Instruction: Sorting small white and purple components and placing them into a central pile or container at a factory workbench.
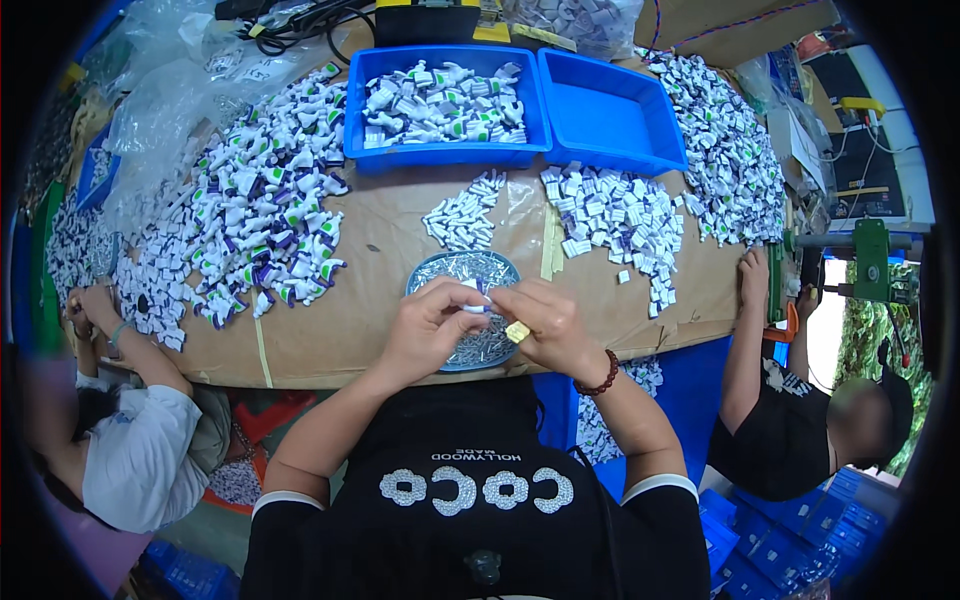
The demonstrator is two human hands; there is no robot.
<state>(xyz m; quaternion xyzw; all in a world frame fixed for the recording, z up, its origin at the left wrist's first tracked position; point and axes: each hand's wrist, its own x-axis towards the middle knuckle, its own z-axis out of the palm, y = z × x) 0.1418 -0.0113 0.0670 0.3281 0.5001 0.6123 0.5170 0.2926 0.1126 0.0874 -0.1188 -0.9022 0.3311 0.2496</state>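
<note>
Above a blue tray (414, 281) of small silvery metal pieces, which look like screws, my two hands meet. My left hand (425, 328) pinches a small white and purple plastic part (476, 308) between thumb and fingers. My right hand (548, 318) is closed against the other side of that part, its fingertips touching it. A small yellow block-like thing (517, 332) shows at the right hand's fingers; whether it is held or wrapped on a finger is unclear. Just beyond the tray lies a pile of slim white parts (466, 212).
A blue bin (447, 155) of white, green and purple parts stands beyond, beside another blue bin (612, 110). Heaps of figure-like parts (265, 195) lie left, small white blocks (615, 215) right. One co-worker (140, 430) sits left, another (790, 420) right, hands at the brown-covered table (380, 260).
</note>
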